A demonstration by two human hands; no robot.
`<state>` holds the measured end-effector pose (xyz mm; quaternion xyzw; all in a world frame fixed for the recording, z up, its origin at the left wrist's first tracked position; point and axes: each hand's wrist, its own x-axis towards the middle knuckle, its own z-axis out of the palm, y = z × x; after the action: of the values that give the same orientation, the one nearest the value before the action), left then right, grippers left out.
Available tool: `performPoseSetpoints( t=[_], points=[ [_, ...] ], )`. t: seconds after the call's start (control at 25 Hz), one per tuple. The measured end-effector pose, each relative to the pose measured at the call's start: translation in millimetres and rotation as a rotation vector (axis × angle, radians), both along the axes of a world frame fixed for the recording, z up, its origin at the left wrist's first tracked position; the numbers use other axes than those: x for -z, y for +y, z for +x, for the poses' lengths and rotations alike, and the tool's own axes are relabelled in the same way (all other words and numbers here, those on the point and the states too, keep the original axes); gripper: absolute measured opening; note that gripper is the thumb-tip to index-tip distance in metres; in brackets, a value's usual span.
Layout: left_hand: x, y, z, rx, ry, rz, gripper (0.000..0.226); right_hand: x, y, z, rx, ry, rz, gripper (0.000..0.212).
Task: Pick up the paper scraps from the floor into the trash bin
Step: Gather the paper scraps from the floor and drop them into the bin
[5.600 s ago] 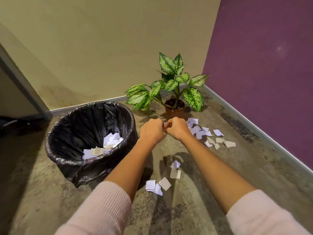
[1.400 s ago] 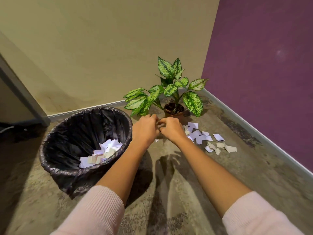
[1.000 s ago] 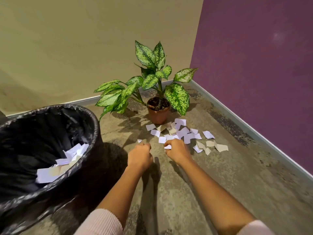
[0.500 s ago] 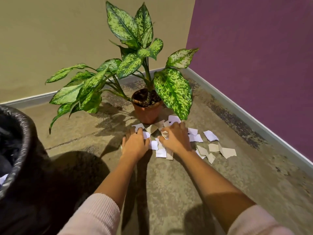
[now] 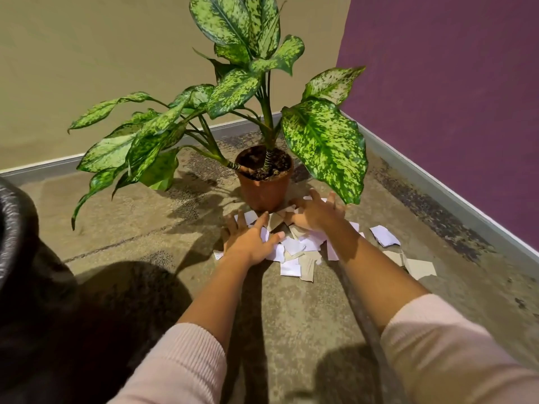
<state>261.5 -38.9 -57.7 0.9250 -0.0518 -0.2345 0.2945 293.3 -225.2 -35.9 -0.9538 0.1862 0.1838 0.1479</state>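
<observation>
A: What are the hands doing?
B: Both are spread wide, palms down, holding nothing. The left hand (image 5: 253, 243) lies on the near left edge of the pile of paper scraps (image 5: 300, 252); the right hand (image 5: 316, 214) covers its far side, fingers splayed towards the terracotta pot (image 5: 264, 190).
A: Where are the scraps?
B: On the concrete floor (image 5: 306, 316), centre of the frame, touching the foot of the pot. A few loose pieces (image 5: 385, 236) lie apart at right.
A: And the bin?
B: Only the black-lined rim of the trash bin (image 5: 11, 225) shows at the left edge. The spotted-leaf plant (image 5: 320, 141) fills the upper centre, in the corner between beige and purple walls.
</observation>
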Motion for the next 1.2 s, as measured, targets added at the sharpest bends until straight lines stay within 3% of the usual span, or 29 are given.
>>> performPoseSetpoints(
  t=[0.12, 0.24, 0.4, 0.6, 0.92, 1.08, 1.2],
  points=[
    [8, -2, 2, 0.038, -0.029, 0.132, 0.080, 4, 8, 9, -0.054, 0.070, 0.027, 0.057],
    [13, -6, 0, 0.081, -0.099, 0.186, 0.071, 5, 14, -5, -0.189, -0.040, -0.043, 0.040],
    [14, -13, -15, 0.122, -0.199, 0.243, 0.056, 4, 17, -34, -0.247, -0.117, -0.069, 0.052],
    [10, -15, -45, 0.232, -0.312, 0.303, 0.051, -5, 24, -68, -0.270, -0.109, 0.016, 0.049],
    [-20, -6, -94, 0.317, -0.335, 0.188, 0.032, -1, 30, -119, -0.329, 0.000, 0.052, 0.053],
    [-29, -4, -96, 0.196, -0.469, 0.173, 0.026, -16, 13, -129, -0.226, -0.099, 0.341, 0.057],
    [-25, 2, -85, 0.006, -0.503, 0.310, 0.046, -29, -24, -130, -0.151, -0.239, 0.015, 0.069]
  ],
)
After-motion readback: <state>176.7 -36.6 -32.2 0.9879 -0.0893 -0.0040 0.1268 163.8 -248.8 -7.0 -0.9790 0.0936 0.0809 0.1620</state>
